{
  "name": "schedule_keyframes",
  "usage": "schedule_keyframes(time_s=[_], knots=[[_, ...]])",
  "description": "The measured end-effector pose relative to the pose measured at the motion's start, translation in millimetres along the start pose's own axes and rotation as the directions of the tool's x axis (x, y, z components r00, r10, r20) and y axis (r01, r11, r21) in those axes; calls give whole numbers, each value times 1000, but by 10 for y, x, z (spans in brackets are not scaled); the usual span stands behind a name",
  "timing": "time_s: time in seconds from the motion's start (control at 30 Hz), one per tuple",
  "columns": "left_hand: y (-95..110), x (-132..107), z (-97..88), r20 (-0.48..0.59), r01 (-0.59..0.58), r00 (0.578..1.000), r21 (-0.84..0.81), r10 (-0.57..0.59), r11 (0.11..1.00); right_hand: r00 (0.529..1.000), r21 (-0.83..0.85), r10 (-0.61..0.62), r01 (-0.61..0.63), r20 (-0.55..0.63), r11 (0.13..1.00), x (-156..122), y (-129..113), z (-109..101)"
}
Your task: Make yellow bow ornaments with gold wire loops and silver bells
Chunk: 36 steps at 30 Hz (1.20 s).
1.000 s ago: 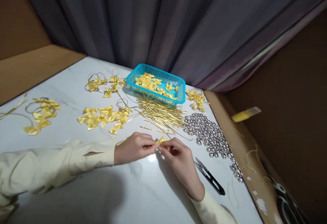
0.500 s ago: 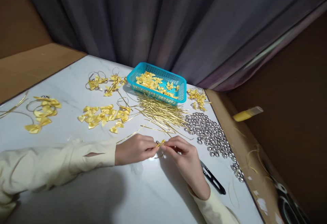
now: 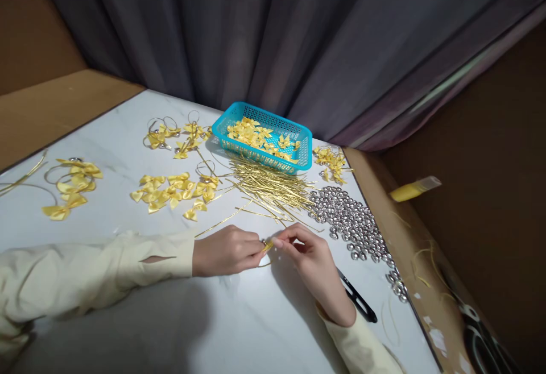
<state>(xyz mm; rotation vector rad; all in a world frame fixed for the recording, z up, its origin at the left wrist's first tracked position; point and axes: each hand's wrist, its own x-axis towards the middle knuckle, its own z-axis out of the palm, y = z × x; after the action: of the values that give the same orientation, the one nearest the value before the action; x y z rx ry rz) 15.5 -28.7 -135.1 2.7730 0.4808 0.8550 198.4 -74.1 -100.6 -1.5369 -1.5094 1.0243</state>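
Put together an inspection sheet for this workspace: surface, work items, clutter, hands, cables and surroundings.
Surface: white marbled tabletop, carrying most of the items.
Work items: blue basket holding yellow bows; more bows in groups on the tabletop; a pile of gold ties in front of the basket; silver beads to the right of the ties.
Clutter: black snips, partly hidden; white scraps on the brown surface beyond the tabletop's right edge.
Hands: left hand and right hand pinch a small held bow between them.
Cables: nothing seen.
Surroundings: gray curtain behind the basket; yellow tube at right, support unclear.
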Motion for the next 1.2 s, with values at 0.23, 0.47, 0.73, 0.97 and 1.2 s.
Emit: schedule_keyframes(time_s=[0.23, 0.47, 0.73, 0.97, 1.2], knots=[[10, 5, -23, 5, -18, 1000, 19, 18, 1000, 994, 51, 100, -102, 37, 993, 12, 4, -22], [-1, -2, -5, 1, -50, 999, 25, 50, 998, 972, 114, 212, -224, 105, 968, 18, -50, -53], [9, -14, 2, -6, -73, 997, 18, 73, 997, 971, 135, 208, -224, 121, 965, 19, -53, -63], [12, -14, -33, 18, -144, 990, 48, 143, 988, 916, 213, 317, -370, 247, 904, 47, -71, -97], [17, -18, -58, 28, -168, 986, 64, 167, 984, 900, 265, 337, -409, 278, 873, 63, -58, -115]])
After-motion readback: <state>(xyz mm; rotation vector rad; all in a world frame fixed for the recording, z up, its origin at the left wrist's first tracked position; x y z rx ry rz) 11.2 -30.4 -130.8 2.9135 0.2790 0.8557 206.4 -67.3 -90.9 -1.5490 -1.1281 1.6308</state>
